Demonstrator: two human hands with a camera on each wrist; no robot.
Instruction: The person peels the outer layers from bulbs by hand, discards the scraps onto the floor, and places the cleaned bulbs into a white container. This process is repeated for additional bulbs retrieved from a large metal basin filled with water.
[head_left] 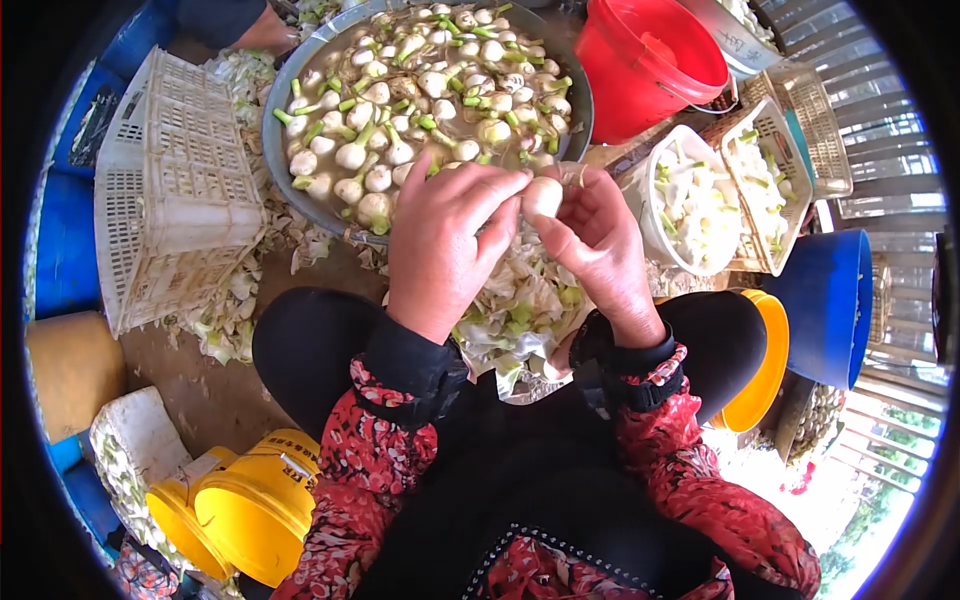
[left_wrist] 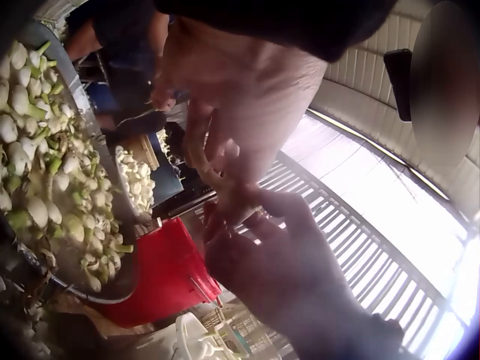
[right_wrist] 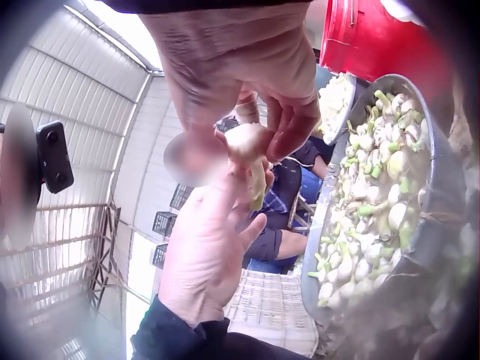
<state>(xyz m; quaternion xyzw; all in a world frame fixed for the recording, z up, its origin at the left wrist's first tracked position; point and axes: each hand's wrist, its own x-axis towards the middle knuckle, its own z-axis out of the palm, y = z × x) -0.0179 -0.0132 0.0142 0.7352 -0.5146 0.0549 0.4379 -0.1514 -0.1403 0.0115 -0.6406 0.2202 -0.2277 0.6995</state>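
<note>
A whitish garlic bulb (head_left: 542, 198) is held between both hands above a heap of loose peelings (head_left: 525, 300). The right hand (head_left: 597, 235) pinches the bulb between thumb and fingers. From the other side, the left hand (head_left: 448, 235) grips it at the stem end, its fingers partly hidden behind the bulb. A green stem (right_wrist: 257, 196) shows under the bulb in the right wrist view, beside the left hand's fingers. Just beyond the hands stands a wide metal tub (head_left: 277, 165) of murky water, filled with several garlic bulbs (head_left: 400, 150) with short green stems.
A red bucket (head_left: 640, 70) stands beyond the tub on the right. Nearer are a white bucket (head_left: 655, 215) of pale peeled pieces and a blue bucket (head_left: 835, 300). On the left are a white plastic crate (head_left: 185, 190) and yellow buckets (head_left: 255, 505). Another person's arm (head_left: 265, 32) shows at the back.
</note>
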